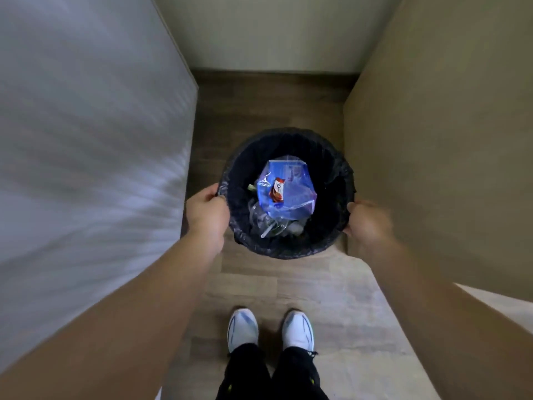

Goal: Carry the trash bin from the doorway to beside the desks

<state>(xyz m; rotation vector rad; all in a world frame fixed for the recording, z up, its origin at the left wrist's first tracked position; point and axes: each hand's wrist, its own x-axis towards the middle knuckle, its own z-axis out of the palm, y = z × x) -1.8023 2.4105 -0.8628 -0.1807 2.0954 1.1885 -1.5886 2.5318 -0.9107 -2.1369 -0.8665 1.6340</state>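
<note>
A round trash bin (331, 157) lined with a black bag stands in the middle of the view, seen from straight above. Inside lie a blue plastic bag (291, 194), a small red wrapper and some clear plastic scraps. My left hand (206, 210) grips the bin's left rim, fingers curled over the edge. On the opposite side, my right hand (367, 220) clasps the right rim. Whether the bin rests on the floor or hangs just above it cannot be told.
The bin sits in a narrow gap: a grey panel (86, 125) rises on the left and a tan panel (447, 125) on the right. A pale wall (274, 33) closes the far end. Wood-look floor (331, 298) runs back to my white shoes.
</note>
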